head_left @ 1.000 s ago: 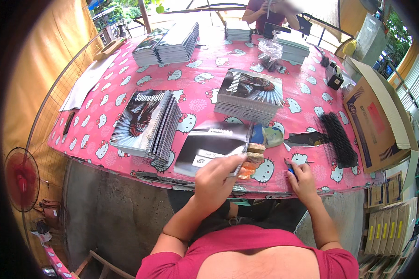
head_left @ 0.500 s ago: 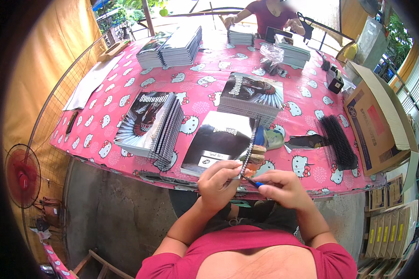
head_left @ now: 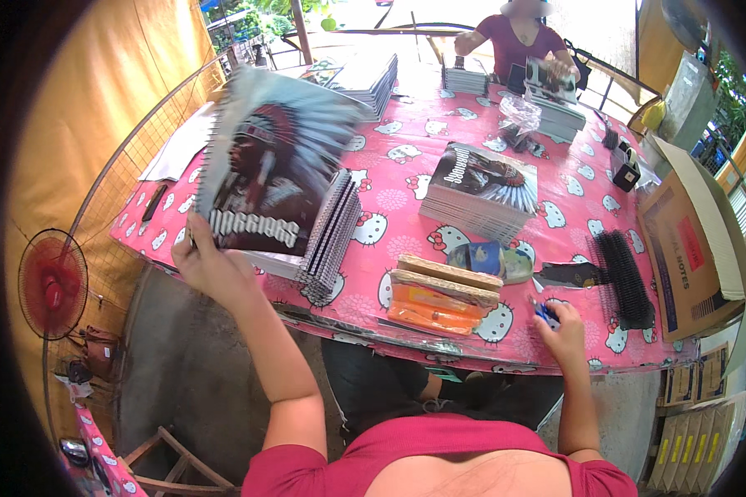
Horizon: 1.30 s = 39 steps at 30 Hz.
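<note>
My left hand (head_left: 209,263) grips a spiral notebook (head_left: 286,166) by its lower corner near the coil. The notebook is tilted in the air above a stack of bound notebooks (head_left: 333,236), its dark cover with a feathered headdress facing me. My right hand (head_left: 562,331) is closed around small blue-handled pliers (head_left: 545,315) near the table's front edge. Between my hands lies an orange block with wooden strips (head_left: 439,300). Beyond it stands a stack of notebooks without visible coils (head_left: 477,189).
Black spiral coils (head_left: 620,280) lie at the right beside an open cardboard box (head_left: 692,240). More stacks (head_left: 377,87) stand at the back. Across the pink patterned table (head_left: 402,199), a co-worker (head_left: 526,41) handles notebooks. A red fan (head_left: 52,286) stands at the left.
My left hand has lifted the notebook from in front of me and carried it left over the stack. My right hand has moved right with the pliers. The orange block is now uncovered.
</note>
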Each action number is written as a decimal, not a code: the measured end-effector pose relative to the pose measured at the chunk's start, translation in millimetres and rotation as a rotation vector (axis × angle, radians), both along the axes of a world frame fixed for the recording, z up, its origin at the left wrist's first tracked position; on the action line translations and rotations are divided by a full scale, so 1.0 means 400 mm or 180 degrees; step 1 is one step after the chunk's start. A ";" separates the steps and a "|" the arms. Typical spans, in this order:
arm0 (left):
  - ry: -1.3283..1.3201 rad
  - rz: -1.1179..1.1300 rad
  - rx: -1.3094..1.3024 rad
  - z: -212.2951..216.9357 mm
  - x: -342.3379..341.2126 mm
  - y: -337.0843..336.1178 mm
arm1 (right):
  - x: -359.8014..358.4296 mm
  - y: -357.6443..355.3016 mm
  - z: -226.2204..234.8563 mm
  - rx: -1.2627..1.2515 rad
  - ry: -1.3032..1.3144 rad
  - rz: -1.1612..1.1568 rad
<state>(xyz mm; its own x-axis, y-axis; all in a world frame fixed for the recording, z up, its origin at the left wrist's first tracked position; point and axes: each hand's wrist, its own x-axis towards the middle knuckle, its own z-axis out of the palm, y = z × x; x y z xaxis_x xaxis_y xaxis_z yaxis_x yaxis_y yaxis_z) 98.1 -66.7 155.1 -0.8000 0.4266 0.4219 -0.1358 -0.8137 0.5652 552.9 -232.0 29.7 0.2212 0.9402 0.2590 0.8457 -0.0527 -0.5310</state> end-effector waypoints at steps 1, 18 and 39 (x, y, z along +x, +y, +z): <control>0.0086 0.0048 -0.0382 -0.032 -0.081 0.038 | 0.012 -0.003 -0.023 -0.0116 -0.0300 0.0023; 0.1243 -0.0106 -0.1648 -0.283 -0.190 0.167 | 0.077 0.555 0.098 -0.0138 0.2141 -0.0644; 0.2259 -0.2593 -0.1300 -0.074 0.352 -0.069 | -0.118 0.179 0.116 0.0938 0.1353 0.1278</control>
